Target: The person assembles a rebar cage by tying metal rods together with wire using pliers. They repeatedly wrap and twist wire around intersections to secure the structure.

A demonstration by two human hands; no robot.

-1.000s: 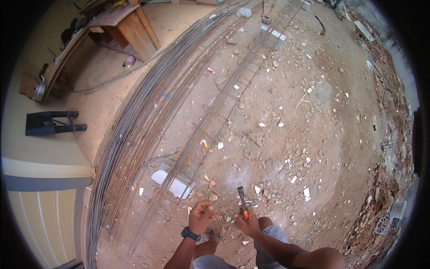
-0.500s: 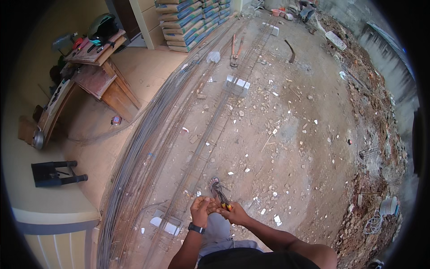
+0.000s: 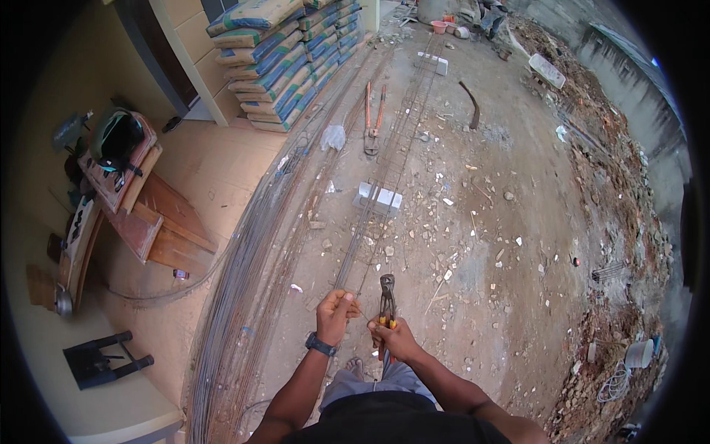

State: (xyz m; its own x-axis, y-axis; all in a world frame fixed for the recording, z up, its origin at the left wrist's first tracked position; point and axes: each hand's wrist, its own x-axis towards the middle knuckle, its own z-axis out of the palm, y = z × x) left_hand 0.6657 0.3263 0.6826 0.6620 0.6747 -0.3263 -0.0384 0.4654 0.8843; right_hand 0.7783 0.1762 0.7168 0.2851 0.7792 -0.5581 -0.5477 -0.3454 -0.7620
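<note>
left hand: grip pinched on the near end of the rebar cage, a long run of thin steel bars lying on the dirt ground and stretching away toward the top of the view; dark wristwatch on the wrist.
right hand: grip pressed together around the yellow-and-black handles of the pincers, head pointing up and away, just beside the left hand; whether the head touches the bars is hard to tell.
white blocks: under the cage, mid-length; another pair farther off.
bolt cutter: orange handles, flat on the ground just left of the cage.
loose rebar bundle: long bars along the edge of the concrete slab.
stacked cement sacks: piled on the slab near the wall.
wooden bench: at left, carrying a green helmet and small tools.
pink basin, white bucket: contents not visible.
rubble: along the right edge.
</note>
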